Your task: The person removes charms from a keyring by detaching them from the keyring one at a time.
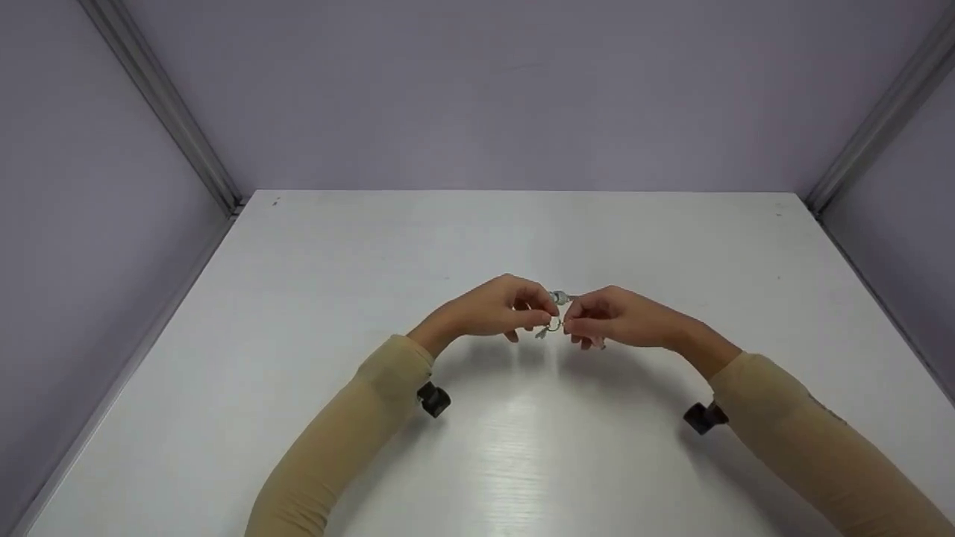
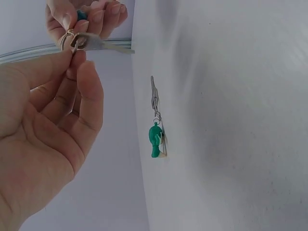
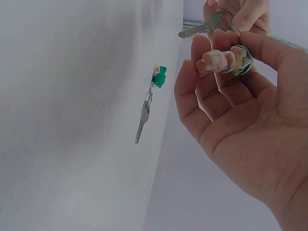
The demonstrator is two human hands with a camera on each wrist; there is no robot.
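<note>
Pinching a small key ring (image 2: 71, 38) from both sides, the left hand (image 1: 492, 309) and right hand (image 1: 615, 319) hold it just above the white table (image 1: 522, 447) — a silver key (image 3: 202, 28) hangs on it. The right hand also grips a round charm (image 3: 240, 58). Judging by this, the key is neither clearly threaded nor freed — the work looks midway.

— What are the hands doing?
— The left hand (image 1: 496, 309) and right hand (image 1: 615, 317) meet above the white surface (image 1: 522, 447), both pinching a small metal key ring with a key (image 1: 553, 322).
— Sleeves?
— Tan.
</note>
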